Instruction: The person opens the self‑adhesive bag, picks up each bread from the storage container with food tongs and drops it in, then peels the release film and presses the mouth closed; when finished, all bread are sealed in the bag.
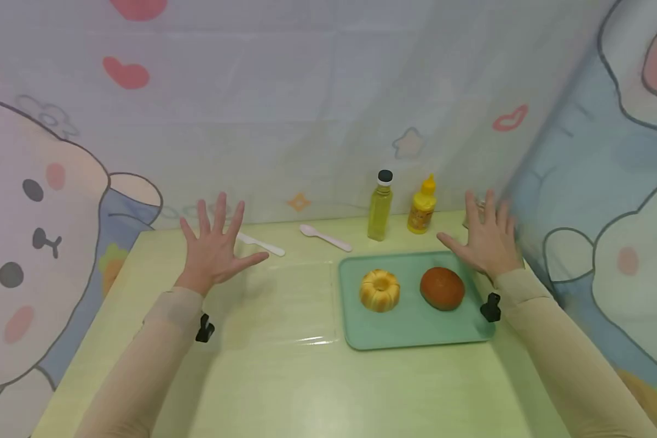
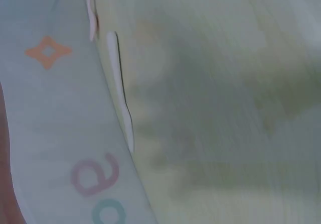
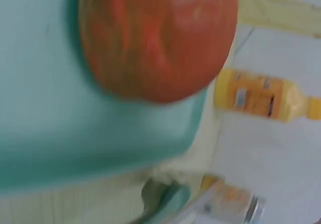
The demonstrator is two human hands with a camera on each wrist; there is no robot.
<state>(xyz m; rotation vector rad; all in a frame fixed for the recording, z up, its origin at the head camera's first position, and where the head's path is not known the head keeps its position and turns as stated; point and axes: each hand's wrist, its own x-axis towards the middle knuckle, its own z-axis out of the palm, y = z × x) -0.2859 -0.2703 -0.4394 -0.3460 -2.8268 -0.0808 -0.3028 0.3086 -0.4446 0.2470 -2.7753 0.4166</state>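
Observation:
My left hand point(image 1: 212, 248) is held over the table's left side with its fingers spread, holding nothing. Just beyond it lies a white plastic knife point(image 1: 261, 244), also in the left wrist view as a slim white knife point(image 2: 119, 88). Fingers spread likewise, my right hand point(image 1: 488, 243) hovers by the far right corner of a green tray point(image 1: 416, 331) and grips nothing. On that tray sit a yellow fluted ring cake point(image 1: 380, 292) and a round brown bun point(image 1: 442, 289). The bun point(image 3: 160, 38) fills the top of the right wrist view.
A pink spoon point(image 1: 326, 238), an oil bottle point(image 1: 379, 210) and a yellow squeeze bottle point(image 1: 421, 207) line the table's back edge. Behind my right hand, a blurred small jar point(image 3: 230, 201) lies beside a teal item point(image 3: 173, 201). A clear sheet point(image 1: 301, 304) lies left of the tray.

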